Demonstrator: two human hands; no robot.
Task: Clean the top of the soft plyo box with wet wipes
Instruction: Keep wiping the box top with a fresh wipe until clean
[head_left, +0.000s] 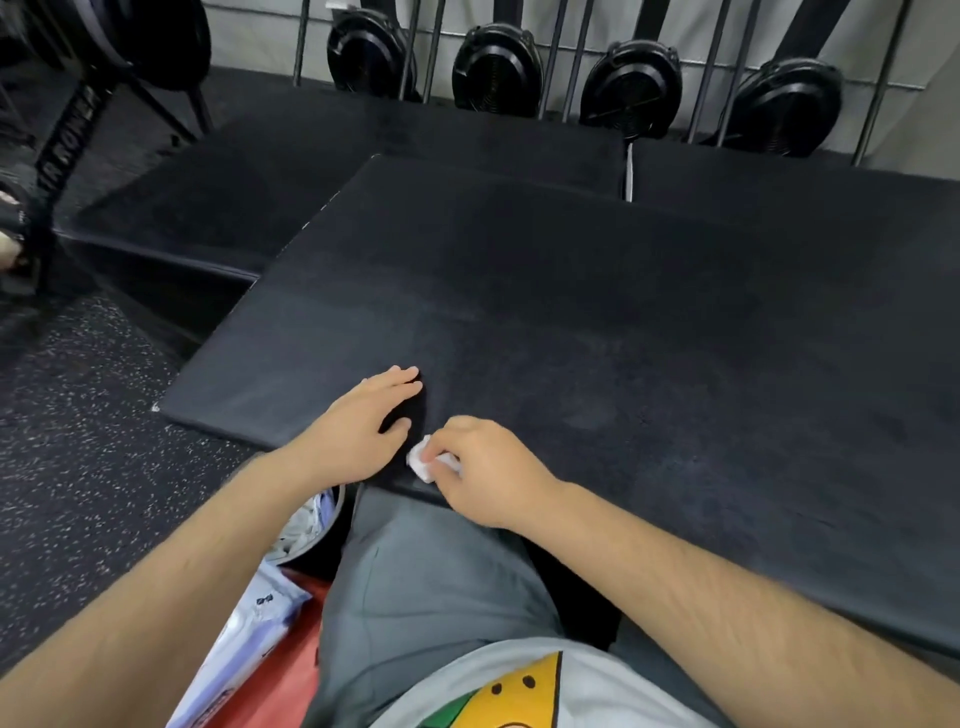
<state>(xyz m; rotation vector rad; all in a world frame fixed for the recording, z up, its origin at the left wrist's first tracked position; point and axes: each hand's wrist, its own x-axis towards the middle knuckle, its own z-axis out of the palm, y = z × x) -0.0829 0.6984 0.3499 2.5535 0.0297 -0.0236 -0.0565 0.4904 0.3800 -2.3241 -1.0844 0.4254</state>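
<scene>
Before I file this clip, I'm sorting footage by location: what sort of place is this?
Probably a gym: rowing machines stand upright at the back, the floor is speckled rubber, and the right hand holds a wet wipe on a padded black plyo box.

The right hand (488, 470) covers most of the wipe (420, 463). The right frame edge cuts off the plyo box top (571, 312).

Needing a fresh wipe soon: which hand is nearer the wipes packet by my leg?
Left. The left hand lies on the box above the packet; the right hand, pinching a wipe, is farther right.
</scene>
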